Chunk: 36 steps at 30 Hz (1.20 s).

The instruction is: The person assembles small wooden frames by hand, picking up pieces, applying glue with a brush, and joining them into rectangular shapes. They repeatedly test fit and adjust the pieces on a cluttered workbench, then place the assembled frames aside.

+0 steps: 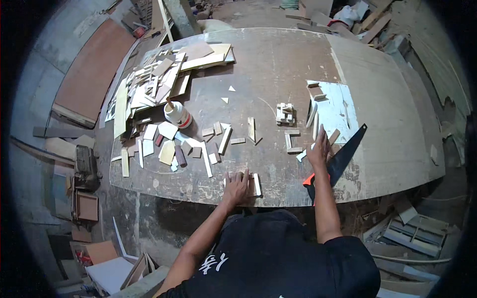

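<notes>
My left hand (237, 186) lies flat on a small wooden board piece (255, 185) at the near edge of the round work table (387, 144). My right hand (319, 150) stretches forward, fingers apart, touching thin pale wood strips (314, 121) beside a light sheet (338, 107). A black hand saw with an orange handle (343, 156) lies just right of that hand. A U-shaped wooden frame (292, 140) and a small stack of blocks (285, 114) sit ahead of my hands.
A white glue tub (177, 114) stands among several scattered wood offcuts (169, 144) on the table's left. A pile of plywood scraps (159, 79) fills the far left. Boards, a machine (85, 169) and debris crowd the floor around the table.
</notes>
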Tool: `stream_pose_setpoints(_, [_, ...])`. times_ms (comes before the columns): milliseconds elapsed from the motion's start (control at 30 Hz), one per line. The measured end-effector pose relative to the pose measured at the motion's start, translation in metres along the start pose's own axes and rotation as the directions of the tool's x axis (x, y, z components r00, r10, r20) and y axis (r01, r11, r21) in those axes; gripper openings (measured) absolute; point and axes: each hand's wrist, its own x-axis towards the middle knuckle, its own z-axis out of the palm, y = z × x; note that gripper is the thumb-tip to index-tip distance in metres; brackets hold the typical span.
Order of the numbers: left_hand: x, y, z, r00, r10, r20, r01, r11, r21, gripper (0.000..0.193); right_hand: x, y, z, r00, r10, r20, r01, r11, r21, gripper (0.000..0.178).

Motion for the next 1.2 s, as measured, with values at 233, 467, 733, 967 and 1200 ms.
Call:
stream_pose_setpoints(233, [0.007, -0.003, 0.003, 0.998, 0.022, 0.054, -0.025, 0.998, 0.058, 0.082, -0.079, -0.036, 0.000, 0.976, -0.097, 0.196, 0.064, 0.983, 0.169, 0.083])
stream_pose_setpoints(467, [0.023, -0.009, 0.009, 0.998, 0.062, 0.001, -0.062, 0.995, 0.073, 0.104, -0.151, -0.040, 0.002, 0.913, -0.234, 0.334, 0.138, 0.948, 0.286, 0.065])
stream_pose_setpoints(733, [0.061, 0.008, -0.039, 0.994, -0.012, 0.111, 0.002, 0.996, 0.089, 0.136, -0.157, -0.031, 0.035, 0.935, -0.252, 0.248, 0.215, 0.962, 0.169, 0.041])
stream_pose_setpoints(967, [0.083, -0.001, -0.006, 0.991, 0.098, 0.093, -0.115, 0.975, 0.192, 0.135, -0.160, -0.030, 0.039, 0.942, -0.240, 0.233, 0.218, 0.969, 0.114, 0.034])
stream_pose_setpoints(1200, [0.108, -0.006, -0.056, 0.968, 0.211, 0.137, -0.220, 0.974, 0.061, 0.126, -0.156, -0.033, 0.039, 0.951, -0.254, 0.174, 0.239, 0.965, 0.104, 0.035])
